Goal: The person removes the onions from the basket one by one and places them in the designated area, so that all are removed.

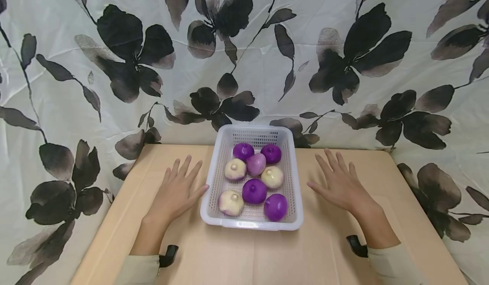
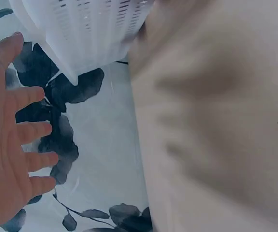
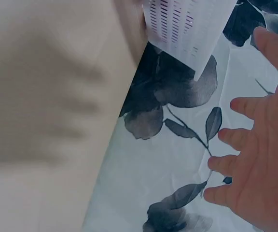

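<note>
A white plastic basket (image 1: 252, 224) with slotted walls stands mid-table and holds several onions. Some are deep purple, such as the onion (image 1: 254, 191) near the middle; a paler purple one (image 1: 256, 164) lies among them, and others are cream-white, like the onion (image 1: 231, 202) at the front left. My left hand (image 1: 175, 194) is spread palm down at the basket's left side, its thumb close to the rim; whether they touch I cannot tell. On the other side my right hand (image 1: 342, 186), fingers straight, stays apart from the basket. Both hands hold nothing.
The light wooden table (image 1: 252, 259) runs back to a white cloth (image 1: 267, 85) printed with dark flowers. A black strap sits at each wrist, the left strap (image 1: 168, 255) and the right strap (image 1: 357, 246). In both wrist views, hand shadows fall on the tabletop.
</note>
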### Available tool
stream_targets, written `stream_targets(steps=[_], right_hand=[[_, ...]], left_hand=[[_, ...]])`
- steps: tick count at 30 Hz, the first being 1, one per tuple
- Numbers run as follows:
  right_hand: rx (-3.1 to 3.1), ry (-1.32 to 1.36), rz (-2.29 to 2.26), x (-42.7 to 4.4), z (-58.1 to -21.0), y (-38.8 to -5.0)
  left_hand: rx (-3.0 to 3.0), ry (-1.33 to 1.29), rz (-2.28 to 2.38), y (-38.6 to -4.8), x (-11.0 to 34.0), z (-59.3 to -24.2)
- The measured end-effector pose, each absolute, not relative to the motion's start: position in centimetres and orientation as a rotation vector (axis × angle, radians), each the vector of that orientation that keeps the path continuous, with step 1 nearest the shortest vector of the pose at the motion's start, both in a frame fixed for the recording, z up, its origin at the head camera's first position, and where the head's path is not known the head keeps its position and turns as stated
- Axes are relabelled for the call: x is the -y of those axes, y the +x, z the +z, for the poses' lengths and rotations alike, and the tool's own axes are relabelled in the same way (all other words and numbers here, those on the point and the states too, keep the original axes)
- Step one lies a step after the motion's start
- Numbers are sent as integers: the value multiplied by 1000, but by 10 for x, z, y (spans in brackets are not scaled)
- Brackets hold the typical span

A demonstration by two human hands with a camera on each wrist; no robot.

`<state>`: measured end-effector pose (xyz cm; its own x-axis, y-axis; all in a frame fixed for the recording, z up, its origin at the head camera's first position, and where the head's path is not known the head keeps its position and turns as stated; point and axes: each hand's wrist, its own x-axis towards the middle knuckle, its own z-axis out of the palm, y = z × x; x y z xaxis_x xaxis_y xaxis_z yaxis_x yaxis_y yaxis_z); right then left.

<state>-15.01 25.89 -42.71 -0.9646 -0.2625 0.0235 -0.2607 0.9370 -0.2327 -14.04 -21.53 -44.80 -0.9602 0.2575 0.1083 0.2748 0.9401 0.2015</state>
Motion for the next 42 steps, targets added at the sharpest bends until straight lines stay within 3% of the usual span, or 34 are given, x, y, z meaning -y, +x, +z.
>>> stream_targets(steps=[14,29,42], right_hand=[[-3068,-674,-293,-233,-418,-160],[-2901,-1049,-366,-190,-410,-170],[-2610,-1183,-463,-162,-416,-176]], left_hand=[[2992,-532,-604,-145,202,-440],[2838,-645,-934,-153,197,-452],[2761,-463,-1402,-158,192,-456]])
